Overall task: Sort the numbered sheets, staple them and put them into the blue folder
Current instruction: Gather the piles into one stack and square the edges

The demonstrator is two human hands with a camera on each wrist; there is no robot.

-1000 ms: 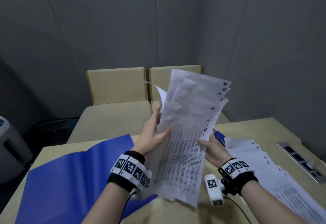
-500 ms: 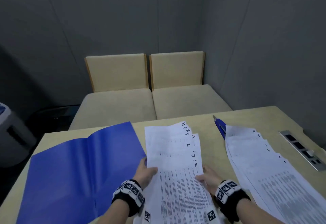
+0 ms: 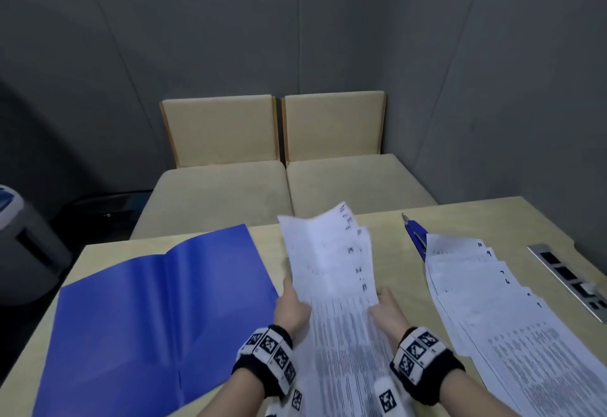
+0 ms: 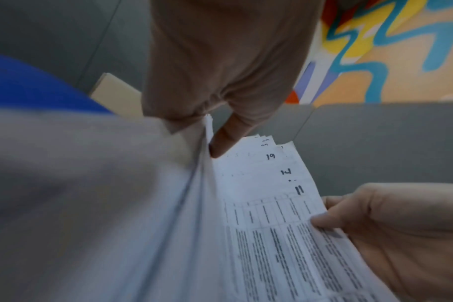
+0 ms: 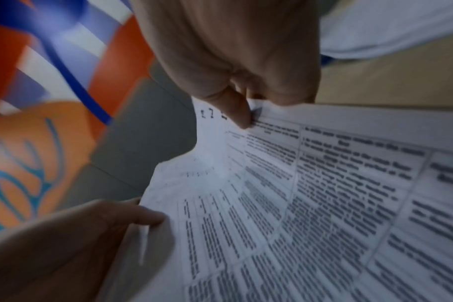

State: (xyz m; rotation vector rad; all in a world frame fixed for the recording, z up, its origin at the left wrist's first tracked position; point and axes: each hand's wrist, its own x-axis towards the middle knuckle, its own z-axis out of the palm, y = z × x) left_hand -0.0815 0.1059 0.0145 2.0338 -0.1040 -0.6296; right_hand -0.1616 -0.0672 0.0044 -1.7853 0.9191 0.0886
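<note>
Both hands hold a fanned stack of numbered sheets [image 3: 331, 272] lifted off the table, far end tilted up. My left hand [image 3: 290, 305] grips its left edge, thumb on top [image 4: 222, 141]. My right hand [image 3: 387, 309] pinches the right edge [image 5: 236, 106]. Handwritten numbers 19, 14 and 11 show on the stack's corners [image 4: 285, 173]. The blue folder [image 3: 157, 311] lies open on the table at the left. A second fanned stack of sheets [image 3: 492, 311], marked 10, 9 and lower, lies at the right. A blue stapler [image 3: 415, 235] sits just beyond that stack, partly under it.
The wooden table [image 3: 476, 216] has a metal socket strip [image 3: 571, 278] set in near its right edge. Two beige seats [image 3: 289, 186] stand beyond the table against grey panels. A grey bin [image 3: 19, 239] stands at the far left.
The stack was held upright, then lowered flat onto the table between folder and right stack. Now both hands have lifted it again, its far end tilted up.
</note>
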